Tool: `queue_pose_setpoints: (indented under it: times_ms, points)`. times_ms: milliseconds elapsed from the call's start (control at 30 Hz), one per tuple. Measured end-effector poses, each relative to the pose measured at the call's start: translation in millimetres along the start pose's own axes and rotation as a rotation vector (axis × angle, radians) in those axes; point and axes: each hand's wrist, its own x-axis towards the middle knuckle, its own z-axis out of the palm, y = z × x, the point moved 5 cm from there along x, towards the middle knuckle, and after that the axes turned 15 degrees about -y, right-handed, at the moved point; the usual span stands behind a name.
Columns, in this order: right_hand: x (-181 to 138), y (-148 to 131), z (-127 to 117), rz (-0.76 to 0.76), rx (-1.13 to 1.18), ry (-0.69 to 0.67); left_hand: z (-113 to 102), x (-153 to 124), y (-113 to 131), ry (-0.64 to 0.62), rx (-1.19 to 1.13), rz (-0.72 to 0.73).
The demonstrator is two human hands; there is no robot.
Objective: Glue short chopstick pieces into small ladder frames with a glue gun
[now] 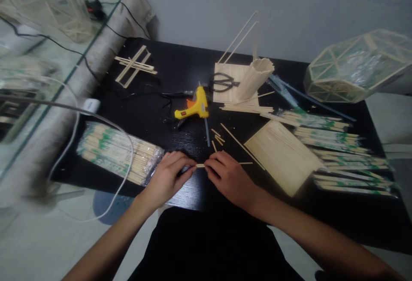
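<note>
Between my two hands a short piece of wooden stick [200,166] shows above the near edge of the black table. The fingertips of my left hand [169,173] pinch its left end. My right hand [230,176] pinches the other end, and a thin stick [246,163] pokes out past its far side. Just beyond my fingers lie several short cut stick pieces [219,138] and one long stick [241,146]. A yellow glue gun [193,105] with a clear glue stick [207,131] near it lies farther back.
Wrapped chopstick packs lie at left [119,150] and right [347,158]. A flat stick panel [283,156] is right of my right hand. Behind stand black scissors [223,82] and a stick-built cylinder [255,79] on a base. A white cable [130,152] loops at left.
</note>
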Motion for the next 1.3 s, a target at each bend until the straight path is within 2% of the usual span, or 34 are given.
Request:
queue_pose_setpoints:
  times_ms: [200,700,1067,1300]
  points:
    - [0,1,0,0.001,0.020,0.005,-4,-4,-3,0.004,-0.040,0.002]
    - [-1,0,2,0.011,-0.026,0.027,3,5,7,0.044,0.011,-0.038]
    - [3,-2,2,-0.004,-0.044,-0.024,6,6,4,-0.075,0.055,-0.013]
    - [5,-2,0,-0.007,-0.045,-0.084,1,11,6,-0.095,0.008,-0.007]
